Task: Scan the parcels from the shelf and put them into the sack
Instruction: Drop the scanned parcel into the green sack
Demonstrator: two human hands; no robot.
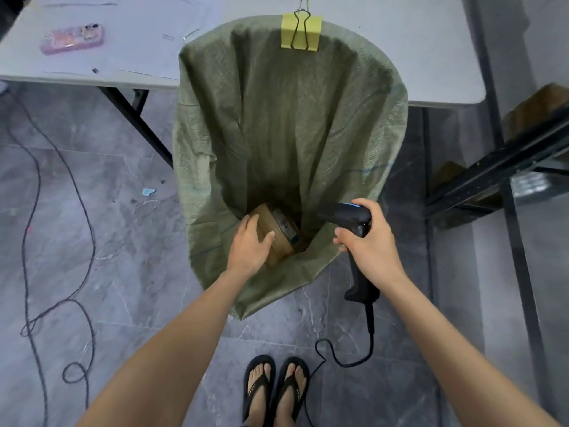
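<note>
**Currently: Parcel Entering Sack**

The left hand grips one parcel, fingers clamped round it, low inside the sack, which hangs clipped to the worktop's front edge. The right hand holds the scanner, fingers wrapped on its handle. Release appears pending. Brown boxes on the shelf likely await scanning.

Soft, even indoor light; sack interior shadowed, edges blurred and wide-angle bent.
</note>
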